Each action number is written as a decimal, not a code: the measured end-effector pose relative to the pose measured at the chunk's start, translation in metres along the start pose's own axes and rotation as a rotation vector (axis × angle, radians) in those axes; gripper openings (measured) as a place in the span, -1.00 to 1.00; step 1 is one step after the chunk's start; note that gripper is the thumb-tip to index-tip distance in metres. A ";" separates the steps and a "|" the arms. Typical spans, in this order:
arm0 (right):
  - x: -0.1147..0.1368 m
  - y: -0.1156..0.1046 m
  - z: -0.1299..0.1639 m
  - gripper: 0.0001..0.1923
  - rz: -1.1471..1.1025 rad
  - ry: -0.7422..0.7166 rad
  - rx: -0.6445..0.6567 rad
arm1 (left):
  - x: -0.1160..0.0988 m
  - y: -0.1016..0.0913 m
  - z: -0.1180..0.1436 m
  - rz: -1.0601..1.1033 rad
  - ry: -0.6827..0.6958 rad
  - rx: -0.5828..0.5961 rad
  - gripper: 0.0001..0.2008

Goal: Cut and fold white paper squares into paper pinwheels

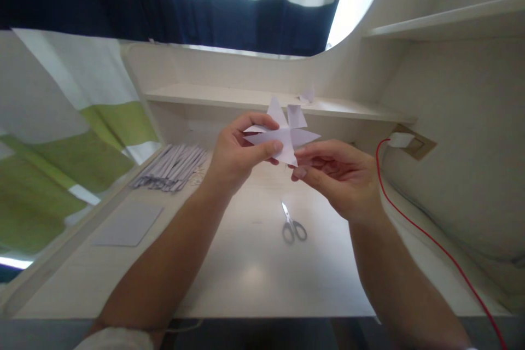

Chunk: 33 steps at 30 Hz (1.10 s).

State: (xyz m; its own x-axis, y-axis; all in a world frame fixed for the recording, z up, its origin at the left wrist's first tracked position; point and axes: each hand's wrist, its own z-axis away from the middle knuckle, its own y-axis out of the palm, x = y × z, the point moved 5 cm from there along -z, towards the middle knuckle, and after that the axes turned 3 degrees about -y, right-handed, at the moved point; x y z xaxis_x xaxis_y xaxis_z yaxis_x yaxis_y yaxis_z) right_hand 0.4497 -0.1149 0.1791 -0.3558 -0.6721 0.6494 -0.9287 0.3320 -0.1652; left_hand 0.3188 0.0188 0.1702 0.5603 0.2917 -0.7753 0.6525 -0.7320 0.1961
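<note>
Above the desk, a white folded paper star point(286, 134) with several pointed flaps is held up between my two hands. My left hand point(250, 142) pinches its left side, thumb in front and fingers around the edge and behind. With thumb and forefinger, my right hand point(334, 172) grips the tip of the lower right flap. One flap at the top right looks blunt and squared rather than pointed. Below the hands, a pair of scissors point(292, 224) with grey handles lies on the desk, blades pointing away from me.
A pile of thin paper strips point(170, 167) lies at the desk's left, behind a stack of square paper point(129, 223). On the back shelf point(229, 95) sits a small paper piece point(307, 94). A red cable point(426, 229) runs from a white plug point(401, 139) down the right side.
</note>
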 end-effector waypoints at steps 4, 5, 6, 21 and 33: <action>-0.001 0.001 -0.006 -0.81 0.027 -0.046 0.040 | -0.005 -0.005 0.000 -0.070 0.044 -0.036 -0.59; -0.001 0.001 -0.007 -0.81 0.021 -0.041 0.046 | -0.006 -0.006 0.001 -0.090 0.057 -0.043 -0.59; -0.001 0.001 -0.009 -0.82 0.013 -0.029 0.051 | -0.007 -0.007 0.001 -0.109 0.071 -0.051 -0.60; -0.018 -0.001 -0.004 -0.87 -0.054 0.116 0.076 | -0.019 -0.002 0.008 -0.291 0.185 -0.165 -0.69; -0.013 -0.002 -0.004 -0.91 -0.014 0.091 -0.015 | -0.018 0.008 0.016 -0.317 0.275 -0.199 -0.75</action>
State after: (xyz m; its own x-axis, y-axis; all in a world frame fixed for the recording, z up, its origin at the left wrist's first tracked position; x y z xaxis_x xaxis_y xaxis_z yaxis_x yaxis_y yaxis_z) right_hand 0.4571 -0.1037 0.1742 -0.3312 -0.6144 0.7161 -0.9317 0.3331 -0.1451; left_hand 0.3051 -0.0020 0.1762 0.4142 0.6546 -0.6324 0.8837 -0.4556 0.1072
